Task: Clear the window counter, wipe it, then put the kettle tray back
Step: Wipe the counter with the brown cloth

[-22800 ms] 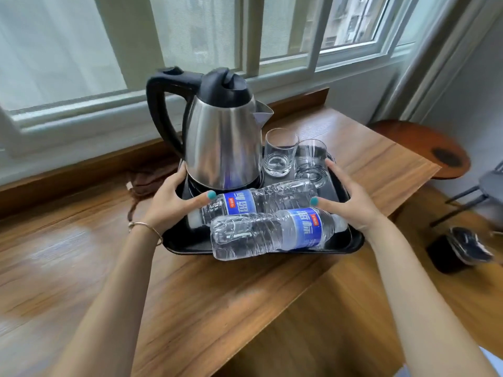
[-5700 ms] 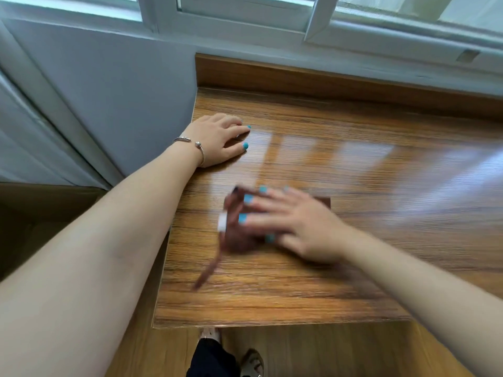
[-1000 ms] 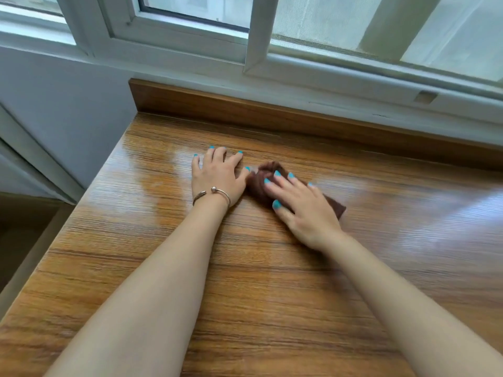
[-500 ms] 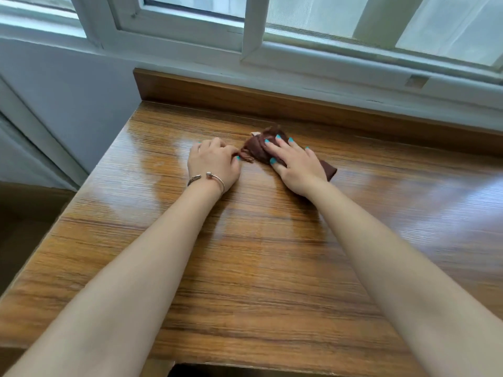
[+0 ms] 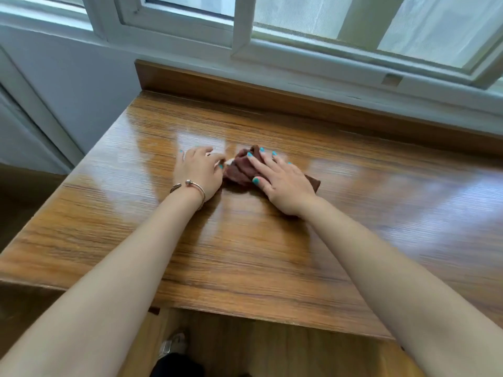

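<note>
Wooden counter: glossy, streaked brown grain, running under the window, with a raised wooden lip along the back edge against the wall. Pale window glare across the surface, brightest on the left half. Left end cut square beside the wall; near edge overhanging the floor.

Brown cloth: dark reddish-brown, bunched into a crumpled heap, lying on the counter toward the back, short of the lip, roughly midway along the visible stretch. One flat corner poking out at the right of the heap, low on the counter. A small pale tag or label at its left edge, blurred.
</note>
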`<state>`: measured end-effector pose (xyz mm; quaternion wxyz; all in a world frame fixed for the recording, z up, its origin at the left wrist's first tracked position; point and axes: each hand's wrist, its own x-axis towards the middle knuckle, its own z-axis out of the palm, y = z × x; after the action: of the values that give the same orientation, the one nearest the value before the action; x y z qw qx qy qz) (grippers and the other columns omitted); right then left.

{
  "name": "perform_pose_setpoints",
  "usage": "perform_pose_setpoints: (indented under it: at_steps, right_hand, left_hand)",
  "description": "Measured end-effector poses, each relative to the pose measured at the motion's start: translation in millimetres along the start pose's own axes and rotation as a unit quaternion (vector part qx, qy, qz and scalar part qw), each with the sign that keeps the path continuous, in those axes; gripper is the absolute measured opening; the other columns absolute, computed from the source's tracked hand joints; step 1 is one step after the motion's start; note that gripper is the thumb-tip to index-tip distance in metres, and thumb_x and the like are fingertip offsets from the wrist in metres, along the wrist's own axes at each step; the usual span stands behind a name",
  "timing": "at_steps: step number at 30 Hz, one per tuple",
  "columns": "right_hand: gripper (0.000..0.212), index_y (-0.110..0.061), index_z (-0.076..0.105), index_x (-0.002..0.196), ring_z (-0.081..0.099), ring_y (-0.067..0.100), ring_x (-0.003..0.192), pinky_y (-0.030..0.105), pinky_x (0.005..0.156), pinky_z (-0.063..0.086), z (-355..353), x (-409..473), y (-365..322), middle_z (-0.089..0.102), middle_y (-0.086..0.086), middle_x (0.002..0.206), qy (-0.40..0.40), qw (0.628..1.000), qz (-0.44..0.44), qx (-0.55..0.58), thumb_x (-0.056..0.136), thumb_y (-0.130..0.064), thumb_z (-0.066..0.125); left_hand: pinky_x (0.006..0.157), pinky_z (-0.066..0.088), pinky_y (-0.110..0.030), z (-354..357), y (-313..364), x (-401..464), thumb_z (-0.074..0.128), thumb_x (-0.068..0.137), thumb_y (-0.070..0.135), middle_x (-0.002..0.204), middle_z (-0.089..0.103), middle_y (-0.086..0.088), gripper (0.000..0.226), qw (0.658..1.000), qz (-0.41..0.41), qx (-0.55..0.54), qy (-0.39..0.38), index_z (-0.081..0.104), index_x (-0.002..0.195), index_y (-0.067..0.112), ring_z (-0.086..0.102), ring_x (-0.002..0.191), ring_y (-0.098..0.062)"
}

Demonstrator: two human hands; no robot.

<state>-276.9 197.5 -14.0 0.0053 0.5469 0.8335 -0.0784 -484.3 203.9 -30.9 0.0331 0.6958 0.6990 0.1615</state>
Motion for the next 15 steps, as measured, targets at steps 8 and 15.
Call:
perform_pose_setpoints:
  at_steps: [8,15]
  right_hand:
    - [0.047,-0.053,0.016,0.148,0.006,0.015,0.15,0.039,0.118,0.003,13.5,-65.1,-34.5,0.01,-0.016,0.162,0.006,0.999,-0.035,0.023,0.101,-0.054,0.02]
    - [0.048,-0.057,0.019,0.145,0.003,0.009,0.15,0.034,0.118,-0.001,15.8,-154.6,-63.0,0.011,-0.021,0.16,-0.038,0.981,-0.188,0.029,0.097,-0.058,0.021]
  left_hand:
    - [0.112,0.023,-0.043,3.2,-11.4,-24.7,0.046,0.094,0.04,0.137,0.049,0.005,0.032,0.999,-0.02,-0.026,0.029,0.057,0.124,0.042,0.038,0.131,-0.02]
    - [0.113,0.022,-0.044,4.6,-10.9,-23.6,0.042,0.095,0.043,0.14,0.047,0.003,0.035,0.999,-0.029,-0.001,0.014,0.053,0.128,0.043,0.037,0.132,-0.021]
